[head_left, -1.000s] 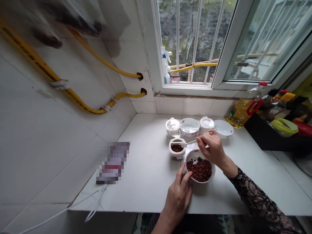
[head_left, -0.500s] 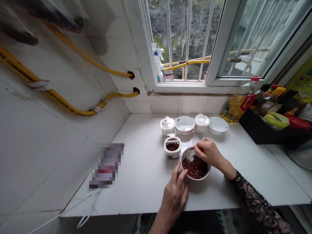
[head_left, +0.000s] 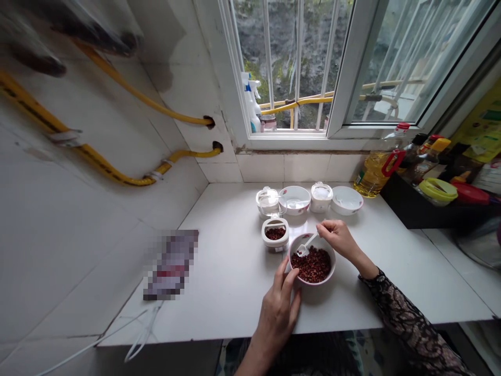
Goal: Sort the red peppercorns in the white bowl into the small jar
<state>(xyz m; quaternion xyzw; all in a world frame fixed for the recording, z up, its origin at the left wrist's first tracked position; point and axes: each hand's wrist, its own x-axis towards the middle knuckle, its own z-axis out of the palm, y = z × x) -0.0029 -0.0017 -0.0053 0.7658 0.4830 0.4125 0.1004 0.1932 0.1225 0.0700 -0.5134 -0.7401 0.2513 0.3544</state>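
A white bowl [head_left: 332, 259] of dark red dried bits [head_left: 313, 265] stands near the counter's front edge. My left hand [head_left: 278, 308] grips its left rim, thumb and fingers against the wall. Pinched in my right hand [head_left: 340, 240] is the handle of a small white spoon [head_left: 302, 250], whose scoop is over the left part of the bits with a few pieces in it. Just behind and left of the bowl is an open square jar [head_left: 275, 236] with similar red bits inside.
Behind are a lidded jar [head_left: 267, 202], a white bowl [head_left: 295, 201], another jar [head_left: 321, 197] and a shallow bowl [head_left: 347, 201]. An oil bottle [head_left: 376, 167] and a black rack [head_left: 407, 209] stand at the right. A blurred packet [head_left: 172, 265] and white cable [head_left: 143, 334] lie left.
My right hand has shifted slightly up and right, and the spoon's scoop has come up out of the bits towards the bowl's left side. My left hand stays on the bowl.
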